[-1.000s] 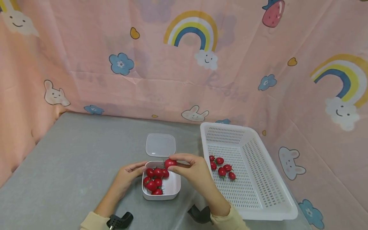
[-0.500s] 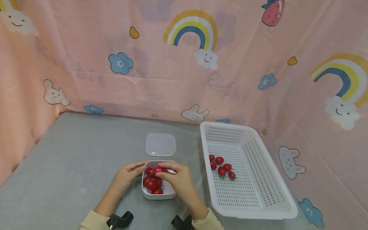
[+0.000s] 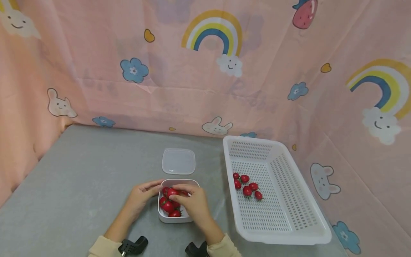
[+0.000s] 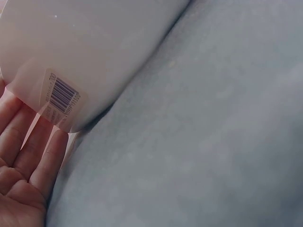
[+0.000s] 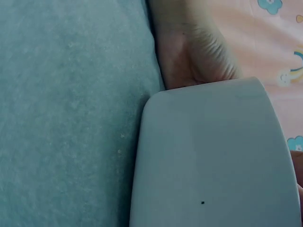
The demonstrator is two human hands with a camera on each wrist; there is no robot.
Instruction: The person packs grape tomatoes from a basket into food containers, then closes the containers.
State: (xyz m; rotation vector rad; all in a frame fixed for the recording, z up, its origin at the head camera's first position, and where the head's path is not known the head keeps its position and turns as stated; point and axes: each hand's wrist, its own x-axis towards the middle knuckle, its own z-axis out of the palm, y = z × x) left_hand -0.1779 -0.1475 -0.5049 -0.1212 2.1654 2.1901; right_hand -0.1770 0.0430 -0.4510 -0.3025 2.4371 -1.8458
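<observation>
A white box [image 3: 175,220] with rounded corners sits on the grey table, holding several red cherry tomatoes [image 3: 168,207] toward its left side. My right hand [image 3: 194,203] reaches over the box and pinches a cherry tomato [image 3: 172,192] between thumb and fingers, above the others. In the right wrist view only a bit of my right fingers [image 5: 297,165] shows past the box wall [image 5: 213,156]. My left hand [image 3: 139,199] touches the box's left side at the rim. Its fingers [image 4: 49,163] lie straight against the wall beside a barcode label [image 4: 64,94] in the left wrist view.
Behind the box lies a translucent lid [image 3: 178,161] flat on the table. A large white perforated basket [image 3: 276,230] stands to the right, with several cherry tomatoes [image 3: 247,191] at its left side. A pink patterned cloth [image 3: 96,64] hangs behind the table.
My right hand has moved left and slightly down with the cherry tomato, from the box's back right over to the tomatoes on the left. My left hand has stayed at the box.
</observation>
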